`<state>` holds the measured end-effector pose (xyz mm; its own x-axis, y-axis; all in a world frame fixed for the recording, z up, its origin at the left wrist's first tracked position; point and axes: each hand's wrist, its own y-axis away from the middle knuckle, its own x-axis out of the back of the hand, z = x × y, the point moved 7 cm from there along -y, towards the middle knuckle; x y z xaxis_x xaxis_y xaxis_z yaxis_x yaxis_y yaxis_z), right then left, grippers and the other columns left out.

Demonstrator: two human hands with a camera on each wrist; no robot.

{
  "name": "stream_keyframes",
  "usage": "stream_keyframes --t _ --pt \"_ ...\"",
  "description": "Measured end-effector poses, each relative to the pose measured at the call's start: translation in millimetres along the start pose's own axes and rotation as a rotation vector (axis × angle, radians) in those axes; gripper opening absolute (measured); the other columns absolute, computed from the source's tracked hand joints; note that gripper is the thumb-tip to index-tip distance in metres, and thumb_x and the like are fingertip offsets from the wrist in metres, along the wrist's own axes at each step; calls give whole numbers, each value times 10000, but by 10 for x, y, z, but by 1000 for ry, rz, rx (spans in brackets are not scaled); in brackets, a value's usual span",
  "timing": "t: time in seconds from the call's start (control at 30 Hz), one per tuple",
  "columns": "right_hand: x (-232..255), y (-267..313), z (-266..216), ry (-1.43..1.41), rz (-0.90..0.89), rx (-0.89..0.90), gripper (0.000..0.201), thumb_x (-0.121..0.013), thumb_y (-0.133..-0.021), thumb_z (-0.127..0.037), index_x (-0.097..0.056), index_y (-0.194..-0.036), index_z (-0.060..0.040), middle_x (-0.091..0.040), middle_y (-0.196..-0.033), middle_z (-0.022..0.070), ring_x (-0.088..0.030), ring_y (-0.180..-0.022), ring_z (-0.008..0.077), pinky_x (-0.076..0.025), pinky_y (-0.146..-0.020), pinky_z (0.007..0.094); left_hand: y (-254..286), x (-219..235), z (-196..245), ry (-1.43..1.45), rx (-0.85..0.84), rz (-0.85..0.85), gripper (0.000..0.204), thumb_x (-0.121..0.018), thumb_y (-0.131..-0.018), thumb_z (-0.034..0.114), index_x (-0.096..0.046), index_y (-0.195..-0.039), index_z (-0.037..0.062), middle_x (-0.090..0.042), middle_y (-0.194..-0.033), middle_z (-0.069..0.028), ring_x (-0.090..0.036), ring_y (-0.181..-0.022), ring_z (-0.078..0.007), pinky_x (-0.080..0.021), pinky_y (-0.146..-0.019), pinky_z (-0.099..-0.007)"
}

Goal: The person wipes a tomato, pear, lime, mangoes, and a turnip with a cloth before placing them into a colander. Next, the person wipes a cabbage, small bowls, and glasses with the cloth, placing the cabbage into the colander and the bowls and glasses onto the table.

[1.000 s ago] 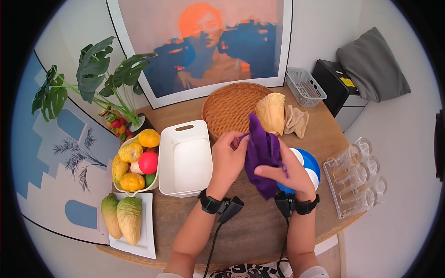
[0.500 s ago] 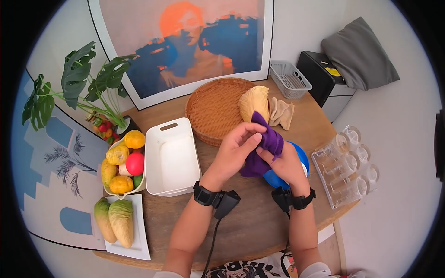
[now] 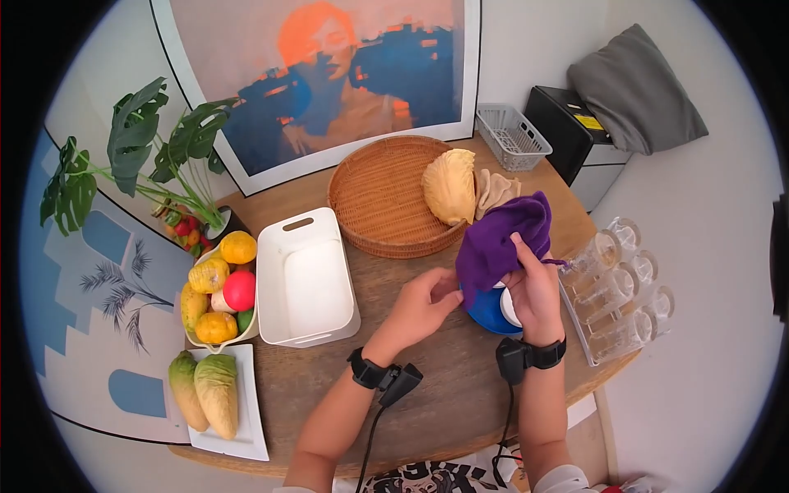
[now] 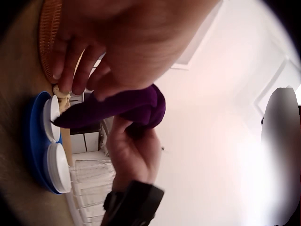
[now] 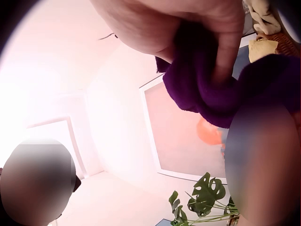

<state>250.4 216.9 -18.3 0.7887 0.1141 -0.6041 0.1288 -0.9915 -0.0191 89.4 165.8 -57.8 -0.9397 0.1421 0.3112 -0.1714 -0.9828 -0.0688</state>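
A dark purple cloth pouch [image 3: 497,246] with a thin cord hangs between my hands, spread wider at its top. My right hand [image 3: 532,289] grips its right side, thumb lying across the cloth. At its lower left corner my left hand [image 3: 423,308] pinches the edge between thumb and index finger. The left wrist view shows the pouch [image 4: 136,106] stretched below the left hand [image 4: 136,47], the right hand [image 4: 134,153] beyond it. Folds bunch under the right fingers in the right wrist view. Beneath the pouch, partly hidden, is a blue plate [image 3: 491,319] with white dishes [image 4: 59,167].
A white bin [image 3: 308,324] stands left of my hands, beside a bowl of fruit [image 3: 215,296]. Two cabbages [image 3: 215,398] lie on a white plate. Behind are a wicker tray [image 3: 370,205], a pale folded shape [image 3: 450,187] and beige cloth [image 3: 496,191]. Glass mugs [image 3: 612,287] stand right.
The pouch has moved right and spread out from a bunched shape. My left hand has drawn down and left from its top to its lower corner; the right hand has turned and shifted right.
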Motion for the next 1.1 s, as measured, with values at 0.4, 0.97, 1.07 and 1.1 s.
stream_keyframes --t 0.4,0.97,1.07,1.1 --pt "245 -13 -10 221 163 330 317 -575 -918 9 -525 -1230 28 -654 -1110 105 -656 -999 197 -549 -836 313 -109 -170 -29 389 41 98 212 -583 -961 119 -642 -1101 -29 -649 -880 -18 -565 -800 -62 -466 -725 -233" --pt "301 -15 -417 699 60 434 393 -709 -844 -34 -567 -1207 16 -675 -1058 84 -644 -943 156 -505 -847 287 -333 -233 295 524 28 -29 328 -500 -1002 244 -606 -1171 -15 -639 -1134 -76 -622 -1007 -199 -490 -904 -376" --pt "506 53 -631 294 260 331 299 -664 -903 -76 -573 -1174 10 -661 -1044 80 -650 -887 162 -539 -718 302 -319 -236 132 46 -27 181 353 -555 -972 300 -614 -1111 -19 -667 -1040 -115 -655 -934 -255 -523 -816 -401" --pt "546 71 -672 333 274 362 280 -650 -917 -91 -564 -1164 8 -653 -1030 82 -646 -840 161 -536 -643 300 -252 -425 205 -272 -63 115 363 -588 -946 323 -616 -1084 -10 -668 -1006 -150 -661 -910 -284 -528 -790 -401"
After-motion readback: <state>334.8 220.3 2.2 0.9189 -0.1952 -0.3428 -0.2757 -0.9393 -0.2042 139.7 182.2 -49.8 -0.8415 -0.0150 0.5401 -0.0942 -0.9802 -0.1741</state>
